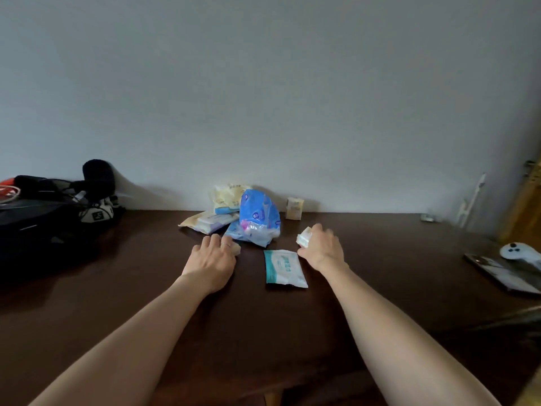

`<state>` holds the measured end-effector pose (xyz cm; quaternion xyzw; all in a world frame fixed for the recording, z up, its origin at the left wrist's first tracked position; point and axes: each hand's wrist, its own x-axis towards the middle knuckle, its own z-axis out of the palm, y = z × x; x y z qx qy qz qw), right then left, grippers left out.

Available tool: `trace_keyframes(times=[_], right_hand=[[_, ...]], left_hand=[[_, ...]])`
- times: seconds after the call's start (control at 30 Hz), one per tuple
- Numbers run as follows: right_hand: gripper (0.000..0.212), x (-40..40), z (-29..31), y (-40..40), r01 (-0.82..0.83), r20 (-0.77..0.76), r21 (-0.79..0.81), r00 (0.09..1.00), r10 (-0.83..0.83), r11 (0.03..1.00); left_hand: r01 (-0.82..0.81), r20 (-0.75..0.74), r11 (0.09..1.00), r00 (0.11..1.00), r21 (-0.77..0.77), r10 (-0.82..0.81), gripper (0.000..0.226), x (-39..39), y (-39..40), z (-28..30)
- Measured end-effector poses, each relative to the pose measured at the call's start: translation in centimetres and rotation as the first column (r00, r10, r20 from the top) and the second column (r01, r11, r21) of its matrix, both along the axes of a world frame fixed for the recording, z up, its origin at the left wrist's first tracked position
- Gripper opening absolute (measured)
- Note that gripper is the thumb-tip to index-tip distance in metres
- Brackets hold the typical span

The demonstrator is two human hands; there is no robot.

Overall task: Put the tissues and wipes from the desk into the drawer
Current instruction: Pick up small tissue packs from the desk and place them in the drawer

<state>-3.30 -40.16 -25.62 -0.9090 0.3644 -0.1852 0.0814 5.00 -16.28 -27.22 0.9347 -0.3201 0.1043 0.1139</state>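
Observation:
On the dark wooden desk [263,332] a pile of packs lies near the wall: a blue plastic tissue bag [259,219], a cream pack [228,197] behind it and a flat wipes pack [209,222] to its left. A small cream tissue pack [294,208] stands by the wall. A white and teal wipes pack [284,268] lies flat between my hands. My left hand [213,260] rests palm down over a small pale pack [236,249], mostly hidden under the fingers. My right hand [320,247] is closed around a small white tissue pack [304,237]. No drawer is in view.
A black bag [38,227] with a fuzzy microphone [98,175] and cables fills the desk's left side. At the right edge lie a phone [503,273] and a white controller [521,253]. A wooden door frame [527,206] stands at far right.

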Motion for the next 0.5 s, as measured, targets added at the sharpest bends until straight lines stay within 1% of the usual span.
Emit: trace_keyframes(times=[0.07,0.13,0.23,0.3,0.37,0.4,0.47,0.5], right_hand=[[0.064,-2.3,0.1,1.9,0.018,0.04,0.002,0.999,-0.018,1.0],[0.06,-4.7,-0.3,3.9,0.047,0.088,0.01,0.995,-0.048,0.999],[0.056,-8.5,-0.4,7.3,0.089,0.25,0.092,0.962,-0.11,0.992],[0.052,-10.8,0.1,10.0,0.066,0.389,0.113,0.915,-0.106,0.991],[0.049,-12.7,0.5,13.9,-0.016,0.549,0.122,0.834,-0.054,0.992],[0.048,-13.6,0.5,16.4,-0.084,0.631,0.123,0.776,-0.013,0.989],[0.045,-15.8,-0.3,22.2,-0.264,0.765,0.085,0.635,0.107,0.961],[0.045,-17.0,-1.3,25.1,-0.356,0.805,0.06,0.569,0.166,0.933]], left_hand=[[0.021,0.018,0.998,1.0,0.064,-0.022,0.05,-1.8,1.5,0.1],[0.023,0.05,0.997,0.998,0.07,-0.026,0.054,-3.8,3.5,-0.1],[0.037,0.115,0.998,0.992,0.049,-0.043,0.057,-7.2,7.1,-0.1],[0.044,0.128,0.999,0.991,-0.009,-0.043,0.054,-9.6,9.7,0.2],[0.032,0.107,0.989,0.994,-0.142,-0.016,0.049,-12.3,12.1,0.5],[0.029,0.092,0.973,0.996,-0.229,-0.008,0.047,-13.8,13.3,0.6],[0.062,0.115,0.911,0.993,-0.407,-0.017,0.044,-17.1,15.7,0.2],[0.113,0.165,0.869,0.986,-0.482,-0.037,0.043,-18.8,17.2,-0.2]])
